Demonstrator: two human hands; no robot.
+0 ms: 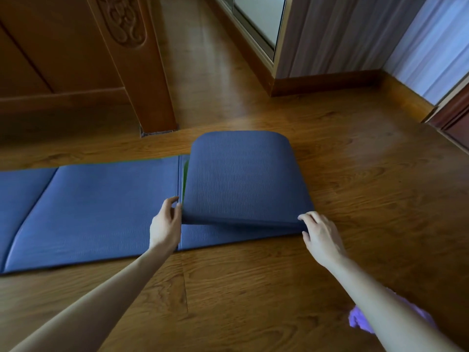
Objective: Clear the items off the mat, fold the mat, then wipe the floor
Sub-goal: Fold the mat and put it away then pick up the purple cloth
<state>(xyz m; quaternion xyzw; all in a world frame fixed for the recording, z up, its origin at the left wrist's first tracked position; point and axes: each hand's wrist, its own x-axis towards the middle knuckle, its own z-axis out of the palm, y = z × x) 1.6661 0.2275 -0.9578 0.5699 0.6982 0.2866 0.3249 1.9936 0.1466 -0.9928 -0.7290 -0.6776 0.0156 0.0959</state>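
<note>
Head view looks down on two bare arms reaching out over the floor; the left hand (165,226) has its fingers curled at the near left corner of the folded stack, thumb and fingertips pinching the edge where the layers meet; the right hand (321,236) grips the near right corner the same way, fingers curved over the top layer and thumb tucked under it.

Between the hands the mat (101,212) is blue, creased into panels; its right end is already doubled over into a raised, rounded stack, with a sliver of green underside showing at the stack's left edge; the remainder lies flat, running off toward the left edge of the view, its near edge parallel to the floorboards.

Nothing sits on the mat's visible surface, so clearing looks finished and folding is the step in hand, roughly partway along; wiping is not yet begun.

Next, I would judge, the stack wants lifting and turning leftward over the following crease, both corners kept level so the edges line up; the springy foam may bulge open unless pressed flat.

Further out, the wooden floor (253,288) spreads all round; a purple cloth (360,323) lies at the near right, partly hidden under the right forearm; a carved wooden post (142,80) stands beyond the mat's far edge.
</note>
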